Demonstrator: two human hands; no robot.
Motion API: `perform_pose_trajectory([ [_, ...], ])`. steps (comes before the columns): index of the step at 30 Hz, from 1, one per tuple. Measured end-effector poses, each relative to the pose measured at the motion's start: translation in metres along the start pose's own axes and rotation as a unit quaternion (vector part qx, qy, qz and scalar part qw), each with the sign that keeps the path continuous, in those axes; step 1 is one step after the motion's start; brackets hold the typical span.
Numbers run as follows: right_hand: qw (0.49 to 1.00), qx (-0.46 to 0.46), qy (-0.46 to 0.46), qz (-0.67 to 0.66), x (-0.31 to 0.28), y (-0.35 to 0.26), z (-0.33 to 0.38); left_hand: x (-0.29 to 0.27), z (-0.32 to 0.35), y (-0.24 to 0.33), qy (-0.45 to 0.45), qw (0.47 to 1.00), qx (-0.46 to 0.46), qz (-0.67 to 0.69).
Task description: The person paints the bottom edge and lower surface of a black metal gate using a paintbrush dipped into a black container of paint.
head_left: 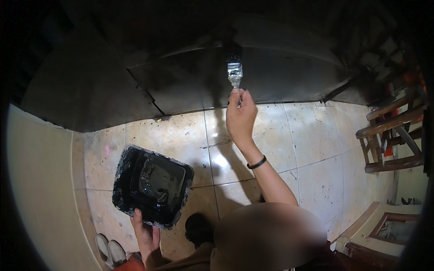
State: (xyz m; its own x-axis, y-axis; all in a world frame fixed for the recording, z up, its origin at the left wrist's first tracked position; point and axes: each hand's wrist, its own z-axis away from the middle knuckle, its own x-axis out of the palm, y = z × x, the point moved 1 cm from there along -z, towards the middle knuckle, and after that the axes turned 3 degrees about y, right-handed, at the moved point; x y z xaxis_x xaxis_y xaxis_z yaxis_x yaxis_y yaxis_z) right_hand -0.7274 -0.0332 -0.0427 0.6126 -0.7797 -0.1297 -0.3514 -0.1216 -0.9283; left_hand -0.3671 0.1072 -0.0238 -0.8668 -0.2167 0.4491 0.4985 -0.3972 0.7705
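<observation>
My right hand [242, 114] is closed round the handle of a paintbrush [235, 72], its metal band shining. The dark bristles meet the black panel [190, 74] ahead, or lie right before it; I cannot tell which. Lower left, my left hand [145, 230] grips the near edge of a square black paint tub [121, 180], thumb over the rim. Dark wet paint pools inside the tub, and dried grey paint crusts its edge. Part of the left fingers is hidden under the tub.
Cream floor tiles [316, 180] with dark specks run below the panel. A wooden chair or stool [389, 124] stands at the right. Pale shoes [110, 249] lie at lower left beside a light wall [40, 180]. A wooden-framed piece [393, 226] is at lower right.
</observation>
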Motion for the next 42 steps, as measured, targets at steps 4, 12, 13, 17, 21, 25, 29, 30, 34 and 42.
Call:
perform_pose_trajectory([
  [4, 0.998, -0.014, 0.015, 0.061, -0.005, 0.014, 0.018, -0.001, 0.000, -0.003, 0.011, 1.000, 0.022, 0.001],
  [12, 0.988, -0.054, 0.031, 0.143, -0.036, 0.052, -0.004, 0.006, -0.003, -0.006, 0.001, 1.000, 0.016, -0.020],
  [13, 0.994, -0.025, 0.032, 0.099, -0.038, 0.049, 0.004, 0.008, -0.001, -0.005, 0.002, 0.999, 0.020, -0.028],
  [17, 0.999, 0.019, 0.045, 0.013, -0.048, 0.027, 0.006, 0.012, 0.001, -0.009, 0.009, 0.999, 0.022, -0.033],
  [21, 0.998, 0.017, 0.030, 0.053, -0.050, 0.037, -0.014, 0.032, 0.008, -0.010, 0.017, 0.999, 0.000, -0.046],
  [25, 0.987, 0.135, -0.009, 0.081, -0.060, 0.082, 0.033, 0.042, 0.008, -0.008, -0.001, 0.999, 0.009, -0.044],
  [29, 0.969, 0.240, -0.010, 0.063, -0.064, 0.126, 0.055, 0.052, 0.002, -0.012, 0.011, 0.998, 0.017, -0.055],
  [30, 0.967, 0.245, -0.014, 0.063, -0.061, 0.125, 0.054, 0.051, 0.001, -0.011, 0.020, 0.998, 0.019, -0.061],
  [34, 0.974, 0.225, -0.027, 0.023, -0.050, 0.066, 0.023, 0.042, 0.001, -0.011, 0.013, 0.998, 0.039, -0.049],
  [42, 0.988, 0.084, -0.025, 0.124, -0.040, 0.070, 0.029, 0.046, -0.004, -0.009, 0.037, 0.999, 0.041, 0.000],
])
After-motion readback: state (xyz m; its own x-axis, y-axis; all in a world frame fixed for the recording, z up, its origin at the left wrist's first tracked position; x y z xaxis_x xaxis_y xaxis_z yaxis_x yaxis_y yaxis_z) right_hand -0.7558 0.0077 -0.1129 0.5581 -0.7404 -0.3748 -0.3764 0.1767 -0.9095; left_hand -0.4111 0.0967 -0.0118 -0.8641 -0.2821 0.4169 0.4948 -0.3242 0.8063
